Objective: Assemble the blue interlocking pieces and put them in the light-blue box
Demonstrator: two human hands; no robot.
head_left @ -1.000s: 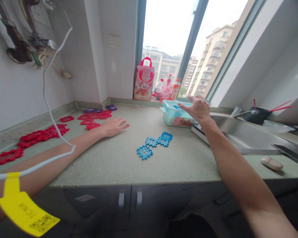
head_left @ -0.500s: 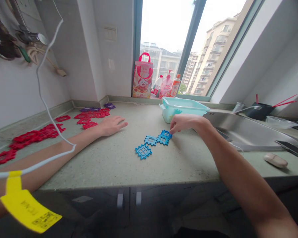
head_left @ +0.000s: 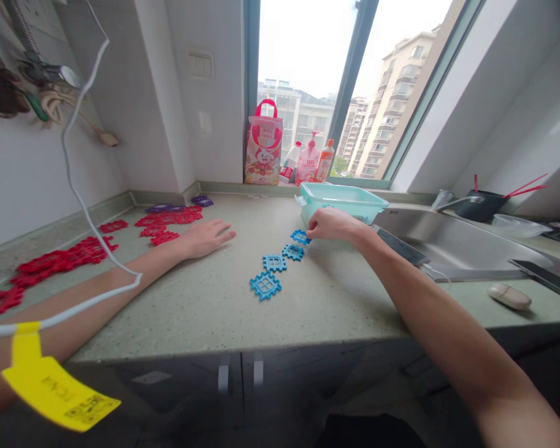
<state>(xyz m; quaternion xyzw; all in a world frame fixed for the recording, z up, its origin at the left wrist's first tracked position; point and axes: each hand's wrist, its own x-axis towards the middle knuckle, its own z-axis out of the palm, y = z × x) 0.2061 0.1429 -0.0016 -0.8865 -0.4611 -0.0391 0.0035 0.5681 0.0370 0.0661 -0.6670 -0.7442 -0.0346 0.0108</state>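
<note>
Your right hand (head_left: 332, 224) pinches the far blue tile (head_left: 300, 236), fingers narrow, beside 3 more blue tiles (head_left: 274, 271); left hand (head_left: 208, 237) lies flat, wide, steadying on the counter (head_left: 224, 305) nr the red tiles (head_left: 165, 225).

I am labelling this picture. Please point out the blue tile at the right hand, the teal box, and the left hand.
blue tile (head_left: 300, 236), head view, its middle.
teal box (head_left: 343, 200), head view, near rim.
left hand (head_left: 205, 237), head view, its back.
</note>
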